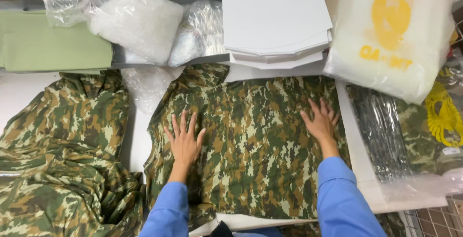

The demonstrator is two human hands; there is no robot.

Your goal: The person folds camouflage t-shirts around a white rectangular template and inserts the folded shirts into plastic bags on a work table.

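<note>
Here both hands lie flat, fingers spread, gripping nothing; the left hand point(184, 139) and right hand point(320, 121) press on a camouflage garment point(255, 145) spread between and beneath them; left of the left hand sits a heap of camouflage fabric point(62, 155); beyond the fingertips lies a stack of white cardboard sheets point(275, 20); right of the right hand, bagged camouflage items point(410, 131).

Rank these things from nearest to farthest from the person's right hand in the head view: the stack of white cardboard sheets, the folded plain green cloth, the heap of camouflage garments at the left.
From the right hand:
1. Stack of white cardboard sheets, just above, top centre.
2. Heap of camouflage garments, far left, beyond the left hand.
3. Folded plain green cloth, top left corner.
</note>
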